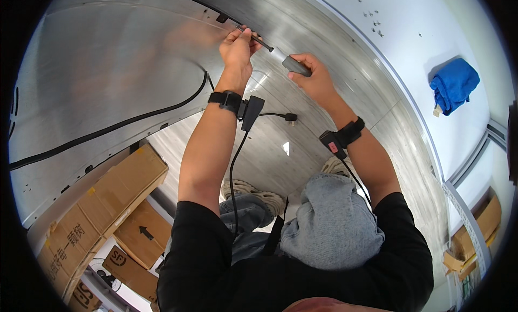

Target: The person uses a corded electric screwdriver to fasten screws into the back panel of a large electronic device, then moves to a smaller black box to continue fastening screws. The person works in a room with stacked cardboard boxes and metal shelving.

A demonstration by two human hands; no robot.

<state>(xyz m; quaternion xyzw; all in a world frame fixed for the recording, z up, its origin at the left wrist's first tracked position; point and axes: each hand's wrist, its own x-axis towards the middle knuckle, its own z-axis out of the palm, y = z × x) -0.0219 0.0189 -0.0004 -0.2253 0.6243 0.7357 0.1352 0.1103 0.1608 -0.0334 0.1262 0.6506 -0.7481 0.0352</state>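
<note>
My right hand (pixel 315 81) is wrapped round the grey handle of an electric screwdriver (pixel 295 66). Its long dark shaft (pixel 263 43) points up and left, toward the edge of a large metal panel (pixel 135 69). Close to that edge, my left hand (pixel 236 52) has its fingers closed round the far part of the shaft. Those fingers hide whether a screw sits at the tip. A thick black cable (pixel 124 121) runs across the panel, left of my left forearm.
Several small screws (pixel 373 24) and a folded blue cloth (pixel 455 85) lie on a white surface to the right. A plug (pixel 291 117) rests on the wood-look floor (pixel 286 171) between my arms. Cardboard boxes (pixel 124 188) stand lower left, another open box (pixel 480 231) lower right.
</note>
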